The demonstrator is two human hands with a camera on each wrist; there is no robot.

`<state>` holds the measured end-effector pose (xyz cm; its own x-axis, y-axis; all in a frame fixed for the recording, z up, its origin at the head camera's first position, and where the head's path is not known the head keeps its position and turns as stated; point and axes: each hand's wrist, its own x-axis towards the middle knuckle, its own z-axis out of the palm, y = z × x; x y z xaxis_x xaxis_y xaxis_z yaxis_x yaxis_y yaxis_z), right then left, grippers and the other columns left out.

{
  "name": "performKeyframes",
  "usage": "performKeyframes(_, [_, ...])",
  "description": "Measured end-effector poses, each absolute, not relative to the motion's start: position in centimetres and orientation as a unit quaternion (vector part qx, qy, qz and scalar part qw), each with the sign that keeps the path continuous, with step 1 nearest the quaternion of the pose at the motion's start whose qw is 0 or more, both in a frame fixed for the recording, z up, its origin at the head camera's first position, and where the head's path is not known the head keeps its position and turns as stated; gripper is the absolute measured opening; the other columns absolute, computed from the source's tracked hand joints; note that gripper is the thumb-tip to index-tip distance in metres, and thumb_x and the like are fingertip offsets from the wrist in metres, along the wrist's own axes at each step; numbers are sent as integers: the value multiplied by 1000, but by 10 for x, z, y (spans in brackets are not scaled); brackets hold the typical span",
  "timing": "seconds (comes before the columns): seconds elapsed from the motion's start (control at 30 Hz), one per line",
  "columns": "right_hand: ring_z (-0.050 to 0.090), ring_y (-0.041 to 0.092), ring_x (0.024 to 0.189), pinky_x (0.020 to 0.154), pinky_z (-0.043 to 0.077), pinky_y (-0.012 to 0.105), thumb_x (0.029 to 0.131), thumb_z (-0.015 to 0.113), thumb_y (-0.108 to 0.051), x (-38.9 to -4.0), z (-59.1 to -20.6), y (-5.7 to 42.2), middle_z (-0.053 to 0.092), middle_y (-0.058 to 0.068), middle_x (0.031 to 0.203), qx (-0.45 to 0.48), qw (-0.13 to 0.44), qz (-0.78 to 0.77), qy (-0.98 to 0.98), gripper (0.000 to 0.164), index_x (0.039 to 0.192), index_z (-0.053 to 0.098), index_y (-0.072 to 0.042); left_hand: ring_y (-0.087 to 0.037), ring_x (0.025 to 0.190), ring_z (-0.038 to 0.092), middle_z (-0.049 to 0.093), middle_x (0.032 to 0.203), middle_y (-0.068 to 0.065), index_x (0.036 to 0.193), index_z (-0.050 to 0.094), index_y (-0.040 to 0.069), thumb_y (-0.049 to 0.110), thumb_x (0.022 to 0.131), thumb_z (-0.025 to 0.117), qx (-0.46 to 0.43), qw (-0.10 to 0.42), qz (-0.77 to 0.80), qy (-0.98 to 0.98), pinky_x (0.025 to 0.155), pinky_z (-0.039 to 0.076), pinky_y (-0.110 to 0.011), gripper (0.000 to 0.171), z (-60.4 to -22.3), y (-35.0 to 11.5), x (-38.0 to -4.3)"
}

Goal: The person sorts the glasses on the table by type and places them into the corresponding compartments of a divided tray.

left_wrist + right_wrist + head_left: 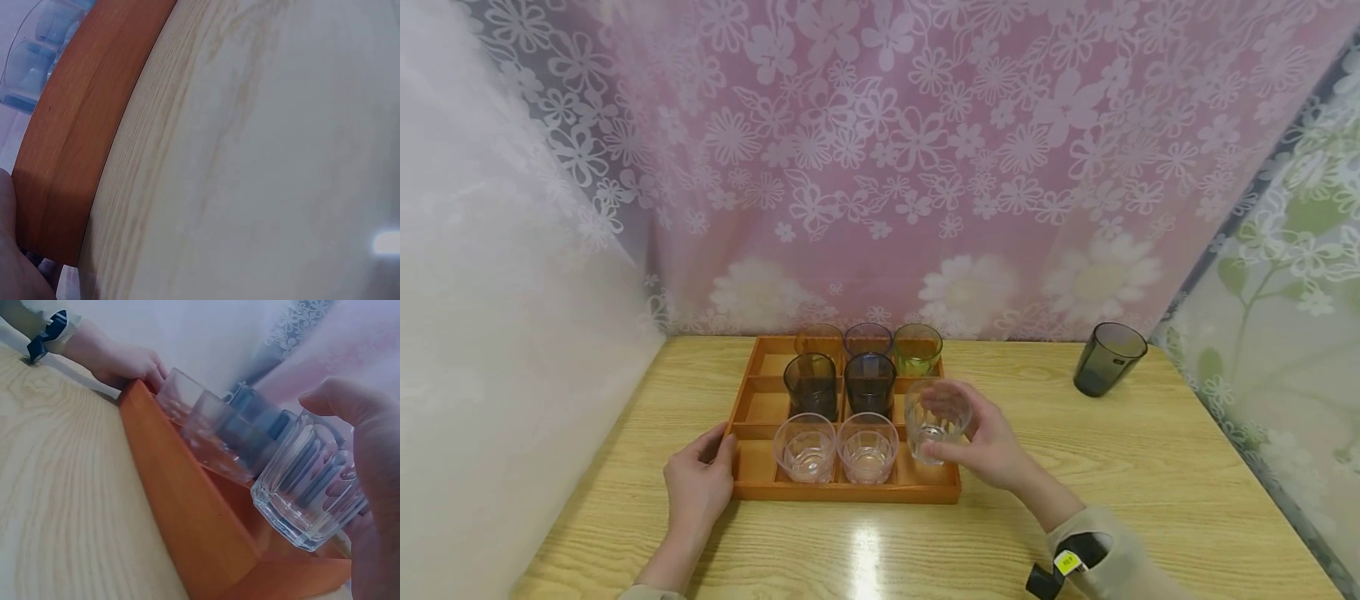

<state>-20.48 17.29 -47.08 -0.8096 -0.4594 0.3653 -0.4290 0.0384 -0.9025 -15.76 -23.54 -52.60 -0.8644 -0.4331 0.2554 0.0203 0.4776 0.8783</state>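
My right hand point(996, 442) holds a clear glass point(934, 425), with the thumb on its near side and the fingers round the back. In the right wrist view the faceted glass point(306, 487) tilts over the front right compartment of a wooden tray point(850, 493). My left hand point(700, 479) grips the tray's left wall near the front corner, some of its fingers hidden behind the wall. Two pale pinkish glasses, a left one point(805, 450) and a right one point(868, 450), stand in the front row. Behind them are two dark glasses point(811, 387).
An amber glass point(818, 340), a blue-violet glass point(868, 340) and a green glass point(918, 350) fill the tray's back row. A tall dark grey tumbler point(1108, 360) leans at the back right of the wooden table point(1075, 467). Floral curtains point(880, 167) hang behind.
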Motion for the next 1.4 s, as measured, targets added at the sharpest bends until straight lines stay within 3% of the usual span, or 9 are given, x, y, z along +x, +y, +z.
performKeyframes(0.6, [54,46,132,112,46,44,75,94,4,-200,-496,172,60,21,143,-326,24,-615,717,83,145,50,5,-33,104,73,77,113,-20,125,76,-4,9,102,70,127,230,-490,-831,74,47,-4,26,-526,-235,-157])
performKeyframes(0.73, [56,46,130,112,46,41,73,96,-1,-198,-495,173,62,18,142,-323,23,-596,734,83,144,52,2,-34,103,73,77,111,-20,124,76,-4,8,102,71,125,234,-486,-833,73,47,-5,26,-527,-236,-157])
performKeyframes(0.93, [58,43,129,111,47,46,74,99,-11,-198,-496,174,63,11,142,-315,22,-574,755,84,145,54,-4,-33,102,73,77,112,-21,125,76,-4,8,102,70,123,232,-488,-832,73,47,-4,26,-527,-237,-158])
performKeyframes(1.2, [58,34,133,114,42,33,72,101,-12,-196,-497,176,64,9,142,-313,19,-562,765,90,146,52,-3,-34,105,73,76,114,-22,125,75,-5,8,102,70,126,225,-489,-833,72,46,-3,27,-524,-236,-158])
performKeyframes(1.4, [50,40,141,117,38,31,72,98,-3,-197,-499,176,59,19,147,-322,35,-593,737,94,150,46,0,-34,103,73,76,113,-22,125,75,-5,9,102,70,125,226,-485,-836,71,46,-3,27,-527,-237,-159])
